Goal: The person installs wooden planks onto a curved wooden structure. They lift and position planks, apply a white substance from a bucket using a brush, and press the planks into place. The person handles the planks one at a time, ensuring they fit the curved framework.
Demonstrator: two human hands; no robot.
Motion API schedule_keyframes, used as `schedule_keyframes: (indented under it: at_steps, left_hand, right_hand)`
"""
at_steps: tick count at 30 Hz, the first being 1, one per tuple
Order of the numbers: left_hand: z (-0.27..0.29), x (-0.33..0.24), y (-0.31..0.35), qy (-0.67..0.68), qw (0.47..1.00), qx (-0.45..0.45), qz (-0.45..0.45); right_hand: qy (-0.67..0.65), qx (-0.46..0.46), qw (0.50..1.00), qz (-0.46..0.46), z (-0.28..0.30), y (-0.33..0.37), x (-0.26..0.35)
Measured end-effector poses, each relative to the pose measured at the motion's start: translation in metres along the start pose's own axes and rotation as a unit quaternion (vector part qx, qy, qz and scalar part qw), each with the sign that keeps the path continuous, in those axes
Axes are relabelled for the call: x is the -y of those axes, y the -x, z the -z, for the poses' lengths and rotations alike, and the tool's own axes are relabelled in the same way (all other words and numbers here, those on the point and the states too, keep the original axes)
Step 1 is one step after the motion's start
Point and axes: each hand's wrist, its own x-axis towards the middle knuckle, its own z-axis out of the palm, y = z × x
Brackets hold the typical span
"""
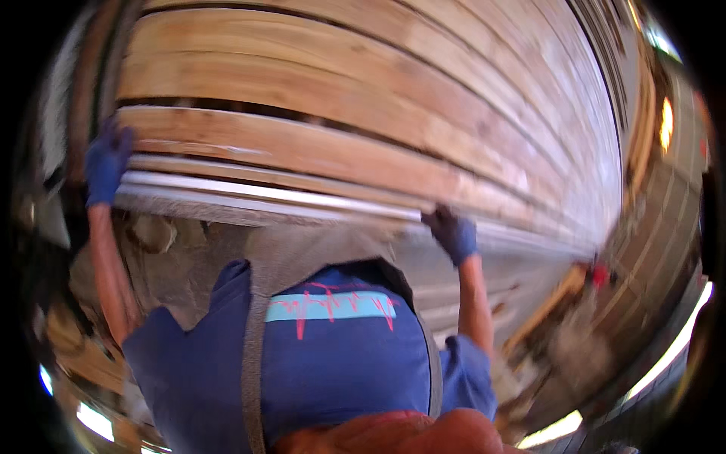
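Note:
Long wooden boards [287, 140] lie side by side in front of me, with dark gaps between some of them. Along the near side runs a narrow strip with a pale, bright edge [257, 194]. My left hand [107, 163], in a blue work glove, is at the left ends of the nearest boards; motion smears its fingers. Farther right, my right hand [452, 233], also gloved, has its fingers curled at the near edge of the boards, closed on the narrow strip. Its fingertips are dark and blurred.
A dark upright beam [89, 91] borders the boards on the left. Below the near edge, a grey apron [318, 246] hangs from my front. At right are a timber piece [548, 303], a small red object [599, 275] and a paved-looking floor [658, 219].

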Motion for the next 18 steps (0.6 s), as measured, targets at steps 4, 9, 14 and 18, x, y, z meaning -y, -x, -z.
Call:
schedule_keyframes:
  at_steps: [4,9,14,18]
  left_hand:
    - [0.002,0.023,-0.023,-0.051,0.984,-0.113,-0.132]
    - [0.016,0.033,-0.02,-0.045,0.987,-0.083,-0.133]
    - [0.012,-0.043,-0.01,0.12,0.989,-0.082,0.013]
    - [0.016,-0.07,-0.004,0.085,0.99,-0.112,0.01]
  right_hand:
    - [-0.111,-0.075,0.99,-0.043,0.015,-0.025,0.0]
    - [-0.055,-0.169,0.982,0.058,0.014,-0.051,0.027]
    - [0.016,-0.145,0.985,0.097,0.025,-0.063,0.029]
    - [0.077,-0.236,0.957,0.152,0.01,-0.065,0.007]
